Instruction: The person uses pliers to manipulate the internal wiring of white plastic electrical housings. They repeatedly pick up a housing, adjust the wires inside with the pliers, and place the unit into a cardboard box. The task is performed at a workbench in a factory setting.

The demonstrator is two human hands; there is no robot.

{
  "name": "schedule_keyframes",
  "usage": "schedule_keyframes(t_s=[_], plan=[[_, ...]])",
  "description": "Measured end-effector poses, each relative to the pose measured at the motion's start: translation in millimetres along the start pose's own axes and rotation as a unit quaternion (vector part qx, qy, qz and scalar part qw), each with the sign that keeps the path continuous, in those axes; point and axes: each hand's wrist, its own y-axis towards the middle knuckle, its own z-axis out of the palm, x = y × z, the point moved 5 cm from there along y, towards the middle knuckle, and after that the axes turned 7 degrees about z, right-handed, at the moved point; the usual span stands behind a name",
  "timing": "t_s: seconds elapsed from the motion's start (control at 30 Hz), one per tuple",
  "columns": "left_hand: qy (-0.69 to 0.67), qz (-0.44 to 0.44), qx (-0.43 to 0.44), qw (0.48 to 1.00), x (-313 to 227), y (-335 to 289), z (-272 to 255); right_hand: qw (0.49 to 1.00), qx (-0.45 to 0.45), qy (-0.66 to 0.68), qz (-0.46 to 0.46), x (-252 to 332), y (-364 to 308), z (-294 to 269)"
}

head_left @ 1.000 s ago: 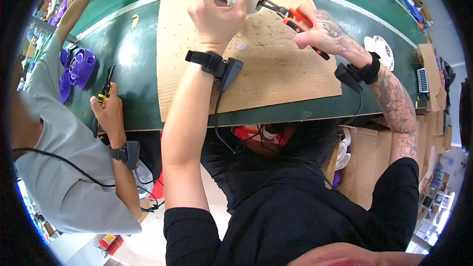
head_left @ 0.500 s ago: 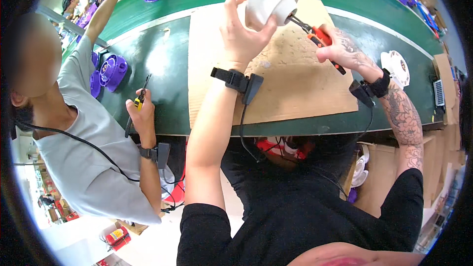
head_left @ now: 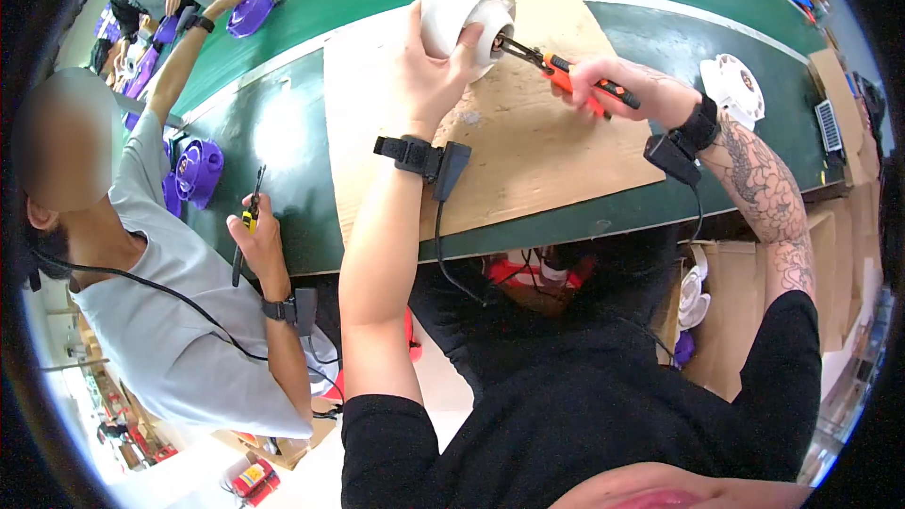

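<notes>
My left hand (head_left: pixel 429 85) is wrapped round a white rounded plastic housing (head_left: pixel 452 11), held up over the cardboard sheet with its open end facing right. My right hand (head_left: pixel 613 85) grips pliers (head_left: pixel 563 73) with orange-red and black handles. The tips of the pliers reach into the housing's opening, at a small dark part (head_left: pixel 500 41) in its centre. What the jaws hold there, if anything, is too small to tell.
Cardboard (head_left: pixel 528 155) covers the green bench under my hands. Another white housing (head_left: pixel 733 92) lies at the right. On the left, a co-worker's hand (head_left: pixel 256 231) holds yellow-and-black pliers beside purple housings (head_left: pixel 199 172); their other hand reaches a purple piece (head_left: pixel 250 16) on the green belt.
The housing has turned slightly in my left hand, and my right hand has swung the pliers flatter. The co-worker's far hand has come to the purple piece, which has shifted left.
</notes>
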Motion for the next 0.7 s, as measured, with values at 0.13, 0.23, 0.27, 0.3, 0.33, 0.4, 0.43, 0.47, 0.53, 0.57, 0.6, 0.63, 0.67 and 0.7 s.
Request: schedule_keyframes(t_s=[0.13,0.23,0.27,0.3,0.33,0.4,0.43,0.47,0.53,0.57,0.6,0.63,0.67,0.7], plan=[[0.007,0.012,-0.035,0.999,-7.9,-5.3,-3.9,0.896,0.244,0.371,0.001,-1.6,-16.3,42.3],[0.017,0.079,-0.040,0.996,0.7,0.8,-8.4,0.932,0.149,0.329,-0.030,-13.9,-7.7,32.8],[0.029,0.112,-0.046,0.992,-0.8,2.3,-7.7,0.981,0.038,0.049,-0.183,1.1,-14.9,23.2],[0.041,0.145,-0.053,0.987,-2.3,4.1,-7.6,0.922,-0.154,-0.226,-0.275,14.9,-24.4,15.7],[0.050,0.210,-0.060,0.975,-6.5,6.5,-8.3,0.915,-0.238,-0.267,-0.189,18.9,-20.3,6.2],[0.058,0.195,-0.077,0.976,-15.2,6.1,-4.6,0.787,-0.412,-0.432,-0.155,40.4,-30.4,13.3],[0.062,0.187,-0.085,0.977,-19.5,4.7,-5.2,0.771,-0.416,-0.450,-0.172,39.8,-27.3,17.2],[0.163,0.182,-0.068,0.967,-27.9,3.3,-4.6,0.754,-0.420,-0.470,-0.186,37.9,-25.5,21.2],[0.124,-0.034,-0.039,0.991,-24.3,5.2,-5.7,0.737,-0.424,-0.477,-0.223,39.1,-26.9,26.9],[0.103,-0.142,-0.026,0.984,-17.9,2.5,-5.6,0.784,-0.388,-0.442,-0.197,36.9,-21.8,24.5],[0.122,-0.099,-0.042,0.987,-17.9,2.7,-6.7,0.827,-0.350,-0.405,-0.170,34.1,-15.8,21.1],[0.140,-0.055,-0.057,0.987,-13.6,1.3,-7.2,0.866,-0.310,-0.366,-0.142,32.0,-9.8,18.0],[0.158,-0.013,-0.071,0.985,-13.9,-0.2,-8.0,0.921,-0.232,-0.300,-0.088,30.6,-3.3,16.5],[0.147,-0.001,-0.074,0.986,-11.0,-2.1,-8.7,0.961,-0.150,-0.229,-0.034,29.6,-0.3,18.0]])
